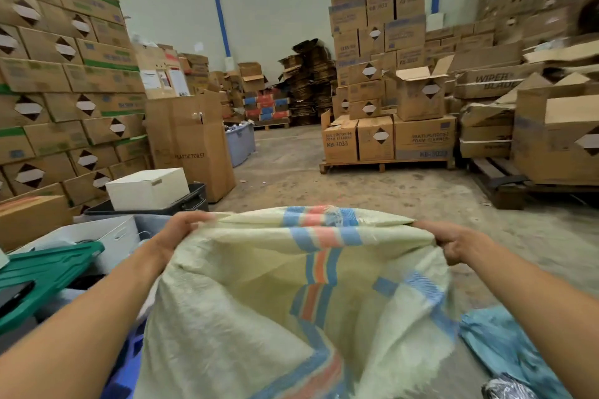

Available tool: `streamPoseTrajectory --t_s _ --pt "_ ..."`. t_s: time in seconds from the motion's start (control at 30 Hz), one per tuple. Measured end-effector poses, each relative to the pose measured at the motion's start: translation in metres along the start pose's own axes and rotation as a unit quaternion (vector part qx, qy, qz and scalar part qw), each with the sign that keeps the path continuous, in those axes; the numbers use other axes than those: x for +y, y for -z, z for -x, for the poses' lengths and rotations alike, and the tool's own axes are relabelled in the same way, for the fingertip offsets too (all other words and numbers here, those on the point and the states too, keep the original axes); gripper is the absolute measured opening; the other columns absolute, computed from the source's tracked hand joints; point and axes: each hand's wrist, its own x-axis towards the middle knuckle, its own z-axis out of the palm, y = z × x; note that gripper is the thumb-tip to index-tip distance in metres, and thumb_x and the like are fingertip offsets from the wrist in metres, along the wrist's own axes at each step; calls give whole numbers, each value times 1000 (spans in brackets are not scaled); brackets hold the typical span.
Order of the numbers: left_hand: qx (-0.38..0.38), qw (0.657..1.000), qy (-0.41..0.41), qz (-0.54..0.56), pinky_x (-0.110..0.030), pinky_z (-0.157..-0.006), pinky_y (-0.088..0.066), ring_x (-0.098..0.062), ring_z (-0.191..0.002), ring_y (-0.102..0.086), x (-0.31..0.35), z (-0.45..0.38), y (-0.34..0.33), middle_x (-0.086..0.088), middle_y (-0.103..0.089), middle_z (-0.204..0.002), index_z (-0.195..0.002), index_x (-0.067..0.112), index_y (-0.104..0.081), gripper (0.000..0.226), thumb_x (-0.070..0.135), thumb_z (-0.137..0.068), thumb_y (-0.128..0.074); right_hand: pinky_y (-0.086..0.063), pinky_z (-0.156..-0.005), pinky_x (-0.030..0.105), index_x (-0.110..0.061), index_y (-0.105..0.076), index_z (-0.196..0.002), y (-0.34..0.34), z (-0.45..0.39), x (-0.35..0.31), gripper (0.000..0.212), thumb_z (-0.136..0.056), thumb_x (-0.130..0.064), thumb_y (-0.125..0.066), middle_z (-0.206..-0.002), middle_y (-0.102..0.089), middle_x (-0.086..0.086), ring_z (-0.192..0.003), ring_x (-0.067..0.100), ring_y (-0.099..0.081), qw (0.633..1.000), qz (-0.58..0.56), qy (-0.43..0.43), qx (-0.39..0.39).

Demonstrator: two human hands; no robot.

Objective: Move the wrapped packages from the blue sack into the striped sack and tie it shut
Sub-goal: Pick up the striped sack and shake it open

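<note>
- We are gripping the striped sack [291, 301] with both hands at its top edge: our left hand [176, 233] is clenching one corner of the mouth, fingers curled over bunched fabric, and our right hand [453, 244] is pinching the opposite corner the same way.
- Between the two grips, the mouth edge is stretching taut and flat, its two layers lying together, so we are judging the opening as closed for now rather than spread for loading.
- Below the grips, the cream body with blue and orange bands is hanging slack toward us in loose folds; whether anything is inside, we cannot tell.
- Just beneath our right forearm, the blue sack [505, 343] is lying crumpled on the floor, and a wrapped package [502, 387] in dark shiny film is showing at its near edge.
- Under our left forearm, a green crate lid [48, 266] and a white box [147, 188] on a dark bin are crowding that side.
- Risks we are weighing: frayed weave near the middle of the rim could tear further if we pull the corners apart hard; the slick fabric could be slipping from a two-corner pinch once weight goes in; the hanging folds could be catching the crate lid.
</note>
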Motion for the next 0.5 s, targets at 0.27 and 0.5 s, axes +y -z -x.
streamPoseTrajectory --t_s 0.27,0.5 --pt "23 924 10 -382 -46 -83 -58 -36 -107 -63 5 -4 32 -18 -58 -121 -126 30 -42 107 25 -35 -99 -56 -67 25 -16 -51 -120 17 12 -23 95 -41 -49 -93 -119 -59 12 -90 21 -63 918 370 140 38" --pt "101 913 -141 -369 -23 -73 -48 -18 -92 -56 -17 -12 48 -20 -64 -103 -112 3 -62 26 21 -93 -64 -40 -78 18 -22 -47 -74 -11 -7 -8 56 -55 -56 -87 -111 -46 -9 -98 9 -48 726 556 391 101"
